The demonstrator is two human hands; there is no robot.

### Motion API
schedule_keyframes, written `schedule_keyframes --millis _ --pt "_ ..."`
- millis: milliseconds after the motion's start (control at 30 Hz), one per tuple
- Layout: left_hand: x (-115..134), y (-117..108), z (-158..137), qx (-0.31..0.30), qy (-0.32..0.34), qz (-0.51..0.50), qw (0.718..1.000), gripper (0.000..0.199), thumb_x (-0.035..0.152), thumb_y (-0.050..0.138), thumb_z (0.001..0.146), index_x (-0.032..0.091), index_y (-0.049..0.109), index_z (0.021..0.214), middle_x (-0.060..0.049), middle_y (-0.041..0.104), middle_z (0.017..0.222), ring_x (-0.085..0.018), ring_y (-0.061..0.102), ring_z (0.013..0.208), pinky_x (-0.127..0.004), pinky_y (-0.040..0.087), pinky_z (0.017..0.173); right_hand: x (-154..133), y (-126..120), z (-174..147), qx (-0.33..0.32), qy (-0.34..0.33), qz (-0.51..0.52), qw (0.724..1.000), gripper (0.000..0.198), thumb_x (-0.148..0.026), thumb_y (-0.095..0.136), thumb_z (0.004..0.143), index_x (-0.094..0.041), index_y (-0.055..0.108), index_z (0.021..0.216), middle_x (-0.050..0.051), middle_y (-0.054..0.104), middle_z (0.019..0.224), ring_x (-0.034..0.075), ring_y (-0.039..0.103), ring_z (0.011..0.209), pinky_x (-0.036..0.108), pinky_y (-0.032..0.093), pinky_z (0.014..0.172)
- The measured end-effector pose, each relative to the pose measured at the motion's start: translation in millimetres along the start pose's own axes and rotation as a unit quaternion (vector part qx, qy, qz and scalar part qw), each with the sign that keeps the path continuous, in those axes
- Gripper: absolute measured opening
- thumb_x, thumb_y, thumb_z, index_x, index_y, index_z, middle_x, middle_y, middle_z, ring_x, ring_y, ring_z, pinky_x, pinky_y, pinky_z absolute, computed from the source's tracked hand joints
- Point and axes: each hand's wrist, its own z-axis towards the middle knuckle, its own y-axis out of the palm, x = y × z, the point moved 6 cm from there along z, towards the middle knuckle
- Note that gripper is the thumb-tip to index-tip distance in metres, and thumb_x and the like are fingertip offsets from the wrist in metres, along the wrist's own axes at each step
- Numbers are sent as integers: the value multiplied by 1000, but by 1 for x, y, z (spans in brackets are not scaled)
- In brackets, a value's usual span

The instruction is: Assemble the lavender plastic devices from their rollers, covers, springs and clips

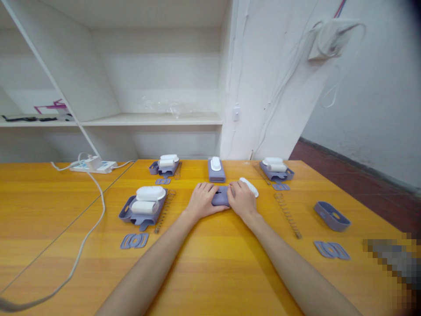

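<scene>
Both my hands hold a grey-purple plastic housing (pixel 221 196) low over the middle of the table, one at each end. My left hand (pixel 204 202) grips its left end, the thumb along the near edge. My right hand (pixel 242 199) is closed round the right end. A white oval piece (pixel 250 186) lies just behind my right hand, partly hidden by it. Beyond the housing stands a similar grey-purple housing with a white oval brush-like piece (pixel 215 164) on top. To the right are a loose coil spring (pixel 287 215), a grey-purple oval tray (pixel 332 216) and a flat slotted plate (pixel 331 250).
Parts sets with housings, white pieces and springs sit at the left (pixel 148 206), back left (pixel 168 166) and back right (pixel 275 169). Another slotted plate (pixel 134 240) lies front left. A power strip (pixel 94 164) trails a white cable (pixel 98 232). White shelves (pixel 154 119) stand behind.
</scene>
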Motion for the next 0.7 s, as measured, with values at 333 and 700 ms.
schedule_keyframes --millis 333,700 --pt "1 -2 0 8 6 -7 1000 61 71 52 69 21 55 104 -9 59 99 -26 53 94 -41 39 83 5 -4 1 17 14 17 1000 26 -24 40 88 -16 59 104 9 59 96 22 50 94 31 35 82" --pt "1 -3 -1 12 4 -13 1000 61 70 55 68 20 56 104 -9 60 99 -26 53 95 -42 40 85 35 -11 6 57 127 -85 987 41 -31 50 82 -16 51 120 16 45 126 31 38 114 43 28 92"
